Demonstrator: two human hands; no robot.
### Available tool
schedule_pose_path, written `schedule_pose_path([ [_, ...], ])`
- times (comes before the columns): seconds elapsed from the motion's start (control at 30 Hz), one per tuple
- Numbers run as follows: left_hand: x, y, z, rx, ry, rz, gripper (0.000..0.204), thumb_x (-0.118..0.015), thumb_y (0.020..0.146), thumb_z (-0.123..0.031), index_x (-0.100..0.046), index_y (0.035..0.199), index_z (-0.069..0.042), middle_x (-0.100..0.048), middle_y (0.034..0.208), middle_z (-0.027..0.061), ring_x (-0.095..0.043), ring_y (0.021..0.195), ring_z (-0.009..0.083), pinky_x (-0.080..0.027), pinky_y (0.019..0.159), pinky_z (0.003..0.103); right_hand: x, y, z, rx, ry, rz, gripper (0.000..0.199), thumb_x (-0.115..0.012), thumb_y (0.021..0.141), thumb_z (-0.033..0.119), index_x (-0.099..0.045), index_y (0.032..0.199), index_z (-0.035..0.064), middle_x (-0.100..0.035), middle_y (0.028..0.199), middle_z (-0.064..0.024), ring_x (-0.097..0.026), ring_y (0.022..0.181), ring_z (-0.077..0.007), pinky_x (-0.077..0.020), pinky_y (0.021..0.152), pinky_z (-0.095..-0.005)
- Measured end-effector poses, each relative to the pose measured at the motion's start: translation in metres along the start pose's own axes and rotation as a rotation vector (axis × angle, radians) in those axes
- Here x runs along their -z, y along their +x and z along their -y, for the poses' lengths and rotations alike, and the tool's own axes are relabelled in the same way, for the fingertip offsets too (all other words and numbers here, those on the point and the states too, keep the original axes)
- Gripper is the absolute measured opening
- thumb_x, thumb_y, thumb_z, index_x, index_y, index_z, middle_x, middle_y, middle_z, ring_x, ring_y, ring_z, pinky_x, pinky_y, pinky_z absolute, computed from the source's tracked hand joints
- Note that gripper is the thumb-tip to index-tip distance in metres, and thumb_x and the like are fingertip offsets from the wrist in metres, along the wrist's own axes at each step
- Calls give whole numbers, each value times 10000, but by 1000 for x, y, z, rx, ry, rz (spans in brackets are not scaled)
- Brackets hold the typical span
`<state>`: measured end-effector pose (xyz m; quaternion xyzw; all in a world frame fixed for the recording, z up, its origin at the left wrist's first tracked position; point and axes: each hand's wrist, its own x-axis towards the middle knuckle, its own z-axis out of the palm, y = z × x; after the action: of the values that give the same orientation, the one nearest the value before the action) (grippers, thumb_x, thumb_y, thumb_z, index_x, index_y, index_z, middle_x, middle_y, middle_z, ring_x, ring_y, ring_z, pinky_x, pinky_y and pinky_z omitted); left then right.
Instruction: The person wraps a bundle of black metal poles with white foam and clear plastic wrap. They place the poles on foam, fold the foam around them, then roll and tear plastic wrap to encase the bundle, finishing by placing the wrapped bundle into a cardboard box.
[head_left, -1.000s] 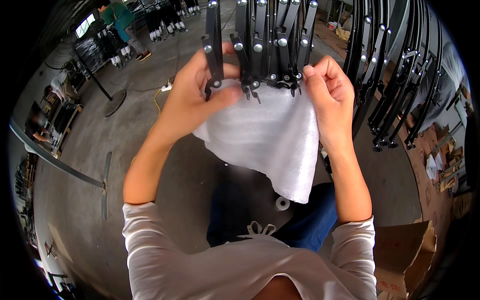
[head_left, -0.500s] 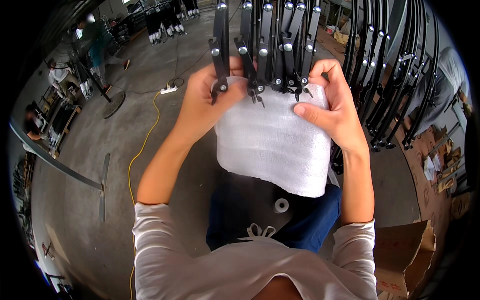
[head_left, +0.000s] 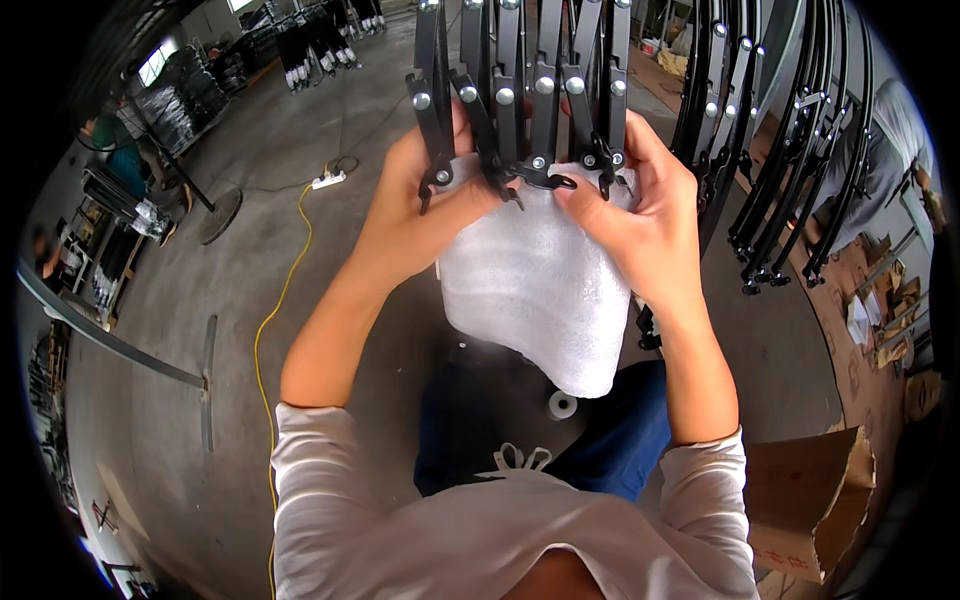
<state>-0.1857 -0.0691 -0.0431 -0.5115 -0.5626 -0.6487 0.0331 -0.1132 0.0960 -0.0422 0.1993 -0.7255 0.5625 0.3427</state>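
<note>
A white foam sheet (head_left: 535, 280) hangs in front of me, its lower edge slanting down to the right. Several black metal bars (head_left: 508, 90) with silver rivets come down from the top, and their hooked ends lie against the sheet's upper part. My left hand (head_left: 425, 195) is closed on the sheet's upper left side, its thumb across the front below the bar ends. On the other side my right hand (head_left: 645, 210) grips the sheet, thumb pressed on the front beside the bars. Fingers of both hands are partly hidden behind the bars and sheet.
More black bars (head_left: 800, 150) hang at my right, where a person in grey (head_left: 890, 150) bends behind them. An open cardboard box (head_left: 810, 500) stands at lower right. A yellow cable (head_left: 262, 340) runs along the floor to a white power strip (head_left: 328, 180). A white roll (head_left: 562, 405) lies below.
My right hand has moved left and inward, drawing the sheet's right side closer around the bars. The sheet looks narrower, and the bar ends sit nearer together.
</note>
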Motion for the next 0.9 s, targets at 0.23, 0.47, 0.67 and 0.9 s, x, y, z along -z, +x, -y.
schedule_pose_path([
  [0.23,20,0,0,-83,144,110,297,-616,718,39,-529,1002,37,-581,917,56,-559,885,128,-445,773,264,15,7,1,29,56,151,332,-590,743,-72,-571,1072,-40,-597,825,-18,-503,787,-54,-429,752,-225],
  [0.47,32,14,-26,8,285,376,307,-643,705,-2,-544,994,33,-585,923,69,-556,888,146,-442,773,285,19,9,13,-9,-50,165,247,-593,723,-85,-633,956,-16,-613,763,-7,-505,741,-32,-427,698,-202],
  [0.67,63,29,-45,241,318,542,466,-734,625,-8,-529,1041,25,-562,901,49,-524,779,107,-434,673,240,17,10,20,42,-122,168,214,-594,692,-88,-640,889,-19,-630,727,-26,-524,689,-32,-427,621,-193],
  [0.9,44,23,-61,356,293,283,221,-639,678,88,-598,894,64,-564,878,49,-542,751,109,-447,635,233,22,6,19,86,-146,42,144,-609,656,-92,-650,774,-21,-623,676,-26,-530,602,-31,-408,541,-179],
])
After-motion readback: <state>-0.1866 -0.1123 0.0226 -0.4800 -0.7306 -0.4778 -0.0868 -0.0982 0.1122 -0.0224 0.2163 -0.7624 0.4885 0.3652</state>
